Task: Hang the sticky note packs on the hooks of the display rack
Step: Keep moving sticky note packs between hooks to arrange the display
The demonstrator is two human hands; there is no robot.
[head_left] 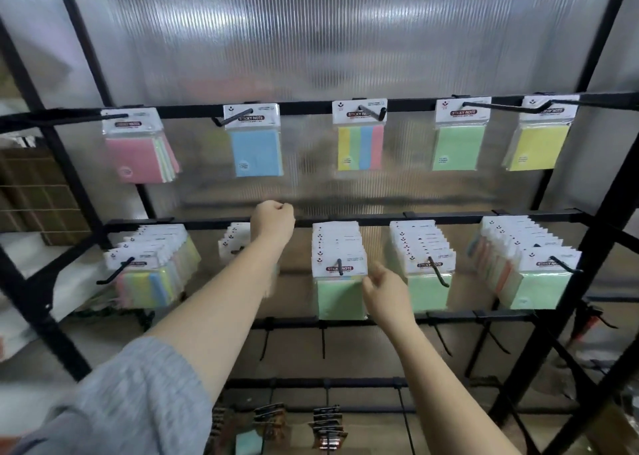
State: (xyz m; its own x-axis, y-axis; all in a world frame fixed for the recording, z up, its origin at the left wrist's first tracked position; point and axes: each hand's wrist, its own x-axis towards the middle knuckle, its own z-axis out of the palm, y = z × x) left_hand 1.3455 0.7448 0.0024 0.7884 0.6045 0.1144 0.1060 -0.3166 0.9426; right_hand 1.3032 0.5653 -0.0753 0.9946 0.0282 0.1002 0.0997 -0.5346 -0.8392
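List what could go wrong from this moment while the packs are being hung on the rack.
1. The left hand is raised in a fist in front of the second hook's packs on the middle rail, so it hides them; a careless move might knock them.
2. The right hand is beside the full stack of green packs; a nudge may slide the front pack off the hook tip.
3. The top-row pink pack hangs fanned and tilted and may slip.

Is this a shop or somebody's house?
Probably a shop or its stockroom. A black display rack has rows of hooks, each hung with matching sticky note packs, many of the same kind stacked on one lower hook, like goods for sale.
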